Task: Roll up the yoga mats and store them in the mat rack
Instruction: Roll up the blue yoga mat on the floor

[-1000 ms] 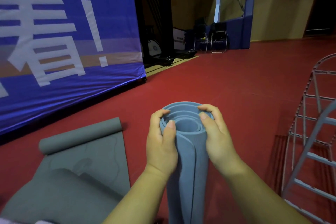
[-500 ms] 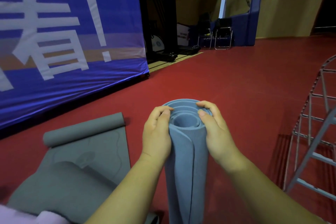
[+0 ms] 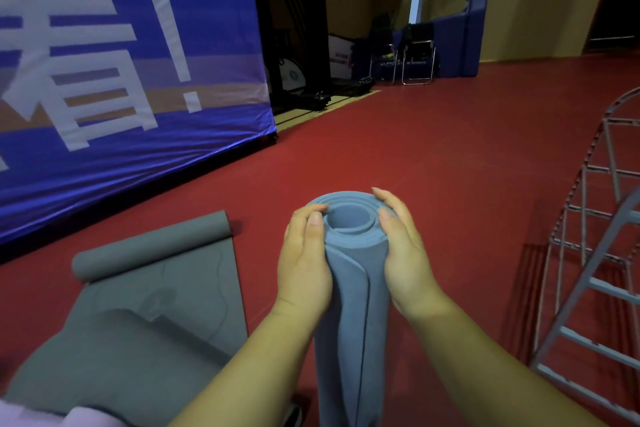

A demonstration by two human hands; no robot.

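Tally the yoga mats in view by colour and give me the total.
Blue mats: 1, the blue mat, rolled, stood on end, held near its top by the left hand and right hand.
Grey mats: 1, the grey mat on the floor, rolled only at its far end; whether its raised near part is a fold cannot be told.
Total: 2

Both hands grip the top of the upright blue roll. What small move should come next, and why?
Probably twist the top tighter before carrying it. The left hand and right hand grip the upper end of the blue mat, where the coils look loose around a wide open core; the rack stands apart at the right.
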